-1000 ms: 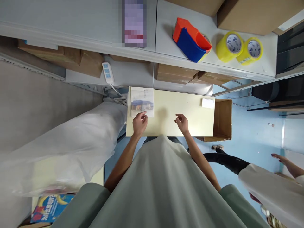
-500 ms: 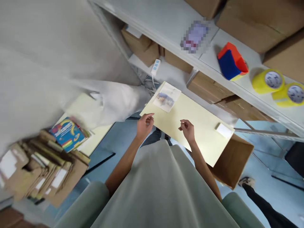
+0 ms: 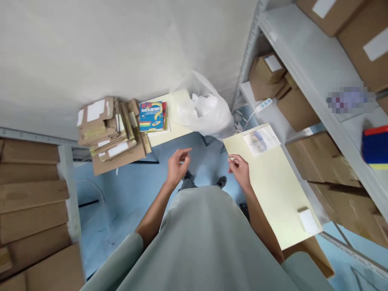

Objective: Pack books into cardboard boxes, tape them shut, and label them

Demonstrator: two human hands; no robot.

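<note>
To the left, in front of the pale wall (image 3: 127, 48), a heap of flattened cardboard (image 3: 112, 129) beside a blue book (image 3: 151, 117) lying on other books or papers. Farther right, a white plastic bag (image 3: 214, 117), slumped between the two tables, then a power strip (image 3: 263, 105) with its white cord. Higher up on the grey shelf (image 3: 321, 52), a pixelated item (image 3: 348, 98) and, cut off by the picture's edge, a red-and-blue object (image 3: 377, 149). On the pale yellow table (image 3: 275, 194), a printed sheet or booklet (image 3: 261, 140) at the far end, ahead of the right hand (image 3: 240, 169), and a small white box (image 3: 308, 221) near the opposite end. Below, blue floor (image 3: 121, 210). Above it, the left hand (image 3: 178, 166), released, thumb and forefinger apart; the right likewise released, loosely curled at the table's edge in view, height hard to judge. Under the table's end, an open carton (image 3: 318, 252), its inside mostly hidden. In the bag, crumpled white material, hard to identify. On both sides, shelves of brown boxes (image 3: 327, 157), contents hidden.
</note>
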